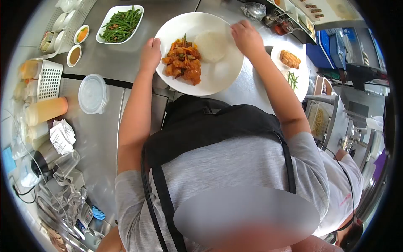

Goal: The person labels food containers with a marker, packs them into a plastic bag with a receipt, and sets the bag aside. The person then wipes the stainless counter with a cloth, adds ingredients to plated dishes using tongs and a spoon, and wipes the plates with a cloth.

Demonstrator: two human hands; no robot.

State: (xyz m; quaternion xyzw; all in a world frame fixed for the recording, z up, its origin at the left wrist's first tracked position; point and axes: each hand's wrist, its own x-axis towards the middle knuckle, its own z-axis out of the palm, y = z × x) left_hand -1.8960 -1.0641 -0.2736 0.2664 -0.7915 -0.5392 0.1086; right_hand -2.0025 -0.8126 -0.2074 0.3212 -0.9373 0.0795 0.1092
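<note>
A large white plate (228,75) is held level between my two hands, at the near side of the steel counter. My left hand (150,54) grips its left rim, with the thumb over the edge. On the upper right rim, my right hand (247,38) is closed with its fingers bent over the edge; the fingers' undersides are hidden. Glazed orange-brown meat pieces with vegetable strips (184,63) lie on the plate's left half. Beside them is a round mound of white rice (210,46). A square white dish of green beans (121,24) stands left of the plate.
Two small sauce bowls (74,55) and a lidded round tub (92,94) are at left, near white baskets (50,80) and bottles (46,111). Another plate (275,54) with fried food and green beans stands at right. A person in a light shirt (342,185) is behind on the right.
</note>
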